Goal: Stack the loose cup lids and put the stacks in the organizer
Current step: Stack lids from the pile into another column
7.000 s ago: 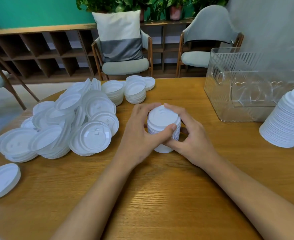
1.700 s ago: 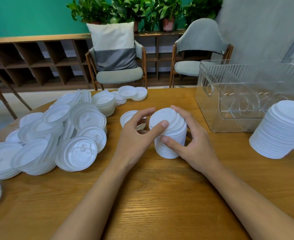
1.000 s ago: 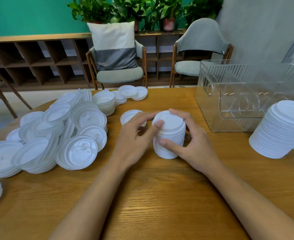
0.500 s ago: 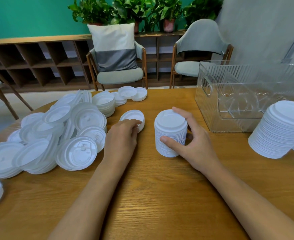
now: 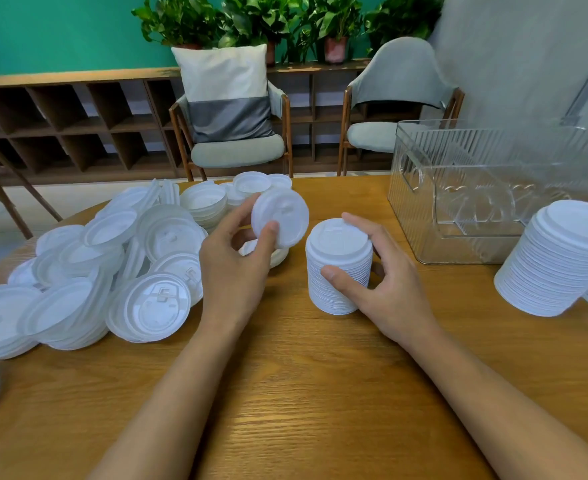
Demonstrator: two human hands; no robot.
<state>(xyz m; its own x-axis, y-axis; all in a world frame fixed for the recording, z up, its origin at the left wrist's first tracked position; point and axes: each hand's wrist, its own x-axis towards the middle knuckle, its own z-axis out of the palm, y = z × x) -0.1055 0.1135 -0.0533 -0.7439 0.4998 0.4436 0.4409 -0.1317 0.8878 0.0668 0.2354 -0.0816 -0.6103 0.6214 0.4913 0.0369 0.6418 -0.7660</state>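
**While the right hand (image 5: 389,292) is bracing the stack (image 5: 337,268), the left hand (image 5: 237,271) is bringing one more lid (image 5: 282,220)**

As the stack is standing upright on the wooden table (image 5: 303,393), the right hand is curling thumb and fingers around its side. The left hand is pinching a single lid by the rim, thumb on its face, and holding it tilted in the air just left of the stack's top.

The work appears to be at the stacking step. The clear organizer (image 5: 459,188) is waiting behind to the right, with nothing white showing inside.

The next move is probably calling for levelling the lid, centring it over the top and seating it so the rims nest.

The lids are thin, round, white moulded plastic with raised rims and an embossed sip tab. They are likely light and slippery, and the loose pile (image 5: 112,265) is slumping at all angles. The organizer's ribbed walls are looking rigid.
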